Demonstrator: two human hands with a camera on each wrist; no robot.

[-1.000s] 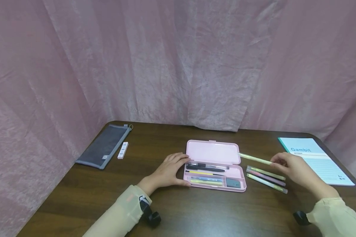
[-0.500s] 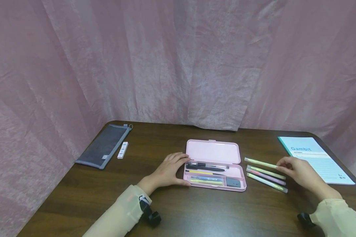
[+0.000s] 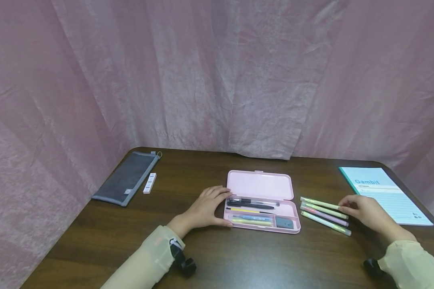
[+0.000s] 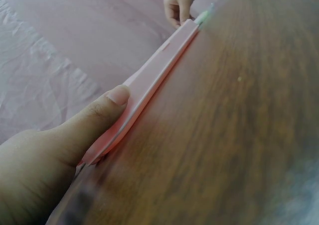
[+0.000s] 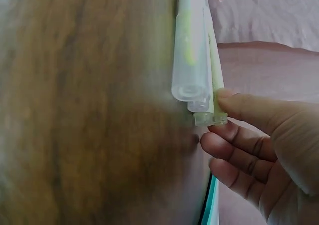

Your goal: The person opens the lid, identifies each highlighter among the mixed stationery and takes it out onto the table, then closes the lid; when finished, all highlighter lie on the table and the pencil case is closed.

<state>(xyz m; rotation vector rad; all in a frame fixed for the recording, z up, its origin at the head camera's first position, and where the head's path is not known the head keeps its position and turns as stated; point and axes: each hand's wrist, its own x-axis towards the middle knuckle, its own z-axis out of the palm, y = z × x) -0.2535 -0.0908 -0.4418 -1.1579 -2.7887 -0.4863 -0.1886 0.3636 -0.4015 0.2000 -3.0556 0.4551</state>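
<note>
Near: cuffs of two pale cream fabric sleeves (image 3: 144, 259), a small black camera at each wrist, over a dark brown wood-grain table (image 3: 217, 265).

Left hand (image 3: 207, 206): grasping the left end of an open, shallow, pink hard-shell pencil case (image 3: 288, 209). Left wrist view puts the thumb flat on the case's near wall; fingertips lie toward the hinge side. Inference: a steadying hold, keeping the light-looking box from sliding and leaving the compartments uncovered.

Case contents, near to far: slim blue and yellow sticks (image 3: 251, 220) in the front-left compartment, a grey rectangular block (image 3: 284, 223) in the front-right one, then a thin yellow-and-black stick (image 3: 243, 210) and dark-barrelled pens (image 3: 251, 204) in the long rear slot. All lie lengthwise except the block, probably because the dividers suit that shape.

Right of the case, near to far: a whitish capped marker with a yellow-green band (image 3: 326, 224), a translucent lilac marker (image 3: 324, 215), a yellow-green marker (image 3: 327, 210), and a pale yellow-green slim marker (image 3: 318, 202). They lie close together, slanting alike, seemingly for order.

Right hand (image 3: 363, 210): thumb and forefinger pinching the right end of the pale yellow-green slim marker; other fingers loosely bent. The end grip presumably leaves the neighbours undisturbed.

Case lid (image 3: 259, 185): laid back, away from the person, giving access from the front.

Farther: white pad with teal spine, printed "Gambit" (image 3: 387, 200), at right; small white block (image 3: 150, 183) beside a grey mesh zip pouch (image 3: 126, 176) at left; both sides likely kept out of the working area. Behind: pink velvety curtain (image 3: 217, 80).
</note>
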